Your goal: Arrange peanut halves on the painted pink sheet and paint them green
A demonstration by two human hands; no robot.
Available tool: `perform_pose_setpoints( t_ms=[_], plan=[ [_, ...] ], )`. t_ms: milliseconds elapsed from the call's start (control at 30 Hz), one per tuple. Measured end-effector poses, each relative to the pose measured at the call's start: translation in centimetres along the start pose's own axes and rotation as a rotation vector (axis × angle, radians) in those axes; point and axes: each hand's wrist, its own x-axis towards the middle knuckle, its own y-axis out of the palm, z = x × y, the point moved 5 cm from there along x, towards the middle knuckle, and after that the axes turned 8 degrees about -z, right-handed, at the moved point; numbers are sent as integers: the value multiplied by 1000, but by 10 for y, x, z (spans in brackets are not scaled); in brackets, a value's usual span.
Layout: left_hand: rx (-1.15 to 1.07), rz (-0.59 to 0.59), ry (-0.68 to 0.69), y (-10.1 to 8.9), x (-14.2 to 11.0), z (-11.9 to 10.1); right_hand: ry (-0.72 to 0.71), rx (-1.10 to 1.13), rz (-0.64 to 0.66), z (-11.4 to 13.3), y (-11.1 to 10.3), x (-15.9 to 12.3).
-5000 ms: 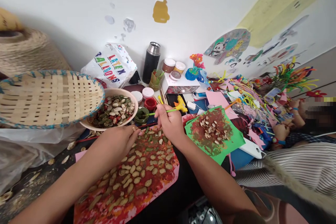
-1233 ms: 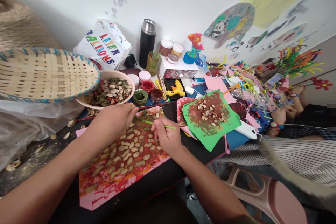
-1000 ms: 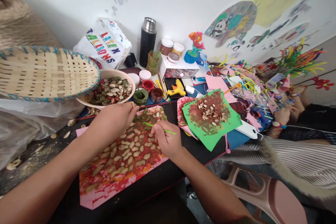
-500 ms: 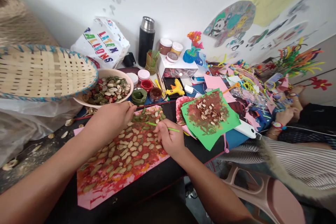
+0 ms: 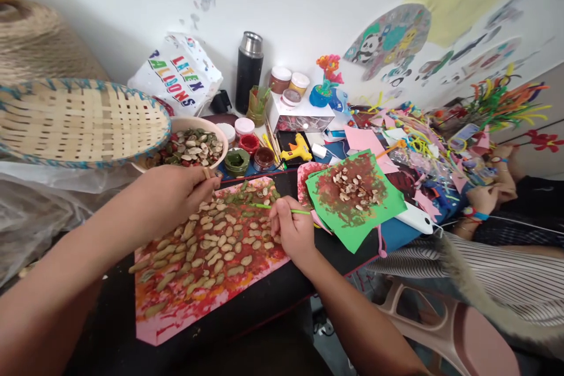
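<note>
While a white wall [image 5: 299, 17] backs the black tabletop [image 5: 330, 254], one painted sheet [image 5: 154, 329] lies beneath both hands, peanuts [image 5: 247, 260] on it numerous, uncounted. Right hand [image 5: 294, 232]: curled around one slim green stick [image 5: 264, 206]. Left hand [image 5: 187, 191]: fingers pinched, contents cannot be told; shifted leftward since half a second ago, overlapping one bowl [image 5: 225, 144]. Beyond the hands: three open jars [image 5: 237, 170], one yellow glue gun [image 5: 298, 148], one flask [image 5: 248, 79].

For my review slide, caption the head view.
Right hand holds a green stick over a painted sheet strewn with peanuts.
</note>
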Motion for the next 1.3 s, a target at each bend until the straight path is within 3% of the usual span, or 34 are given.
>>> perform_pose_setpoints(
  t_ms=[300,600,967,1167,1300],
  plan=[
    [8,64,65,12,2,2,14,77,-19,0,5,-2],
    [-77,41,100,31,7,5,43,78,-8,-2,12,-2],
    [-163,17,113,32,9,10,36,98,45,-1,23,-2],
    [-130,34,111,31,10,9,74,93,-7,-4,18,0],
    [-109,56,100,34,11,11,37,55,31,-2,25,-2]
  ],
)
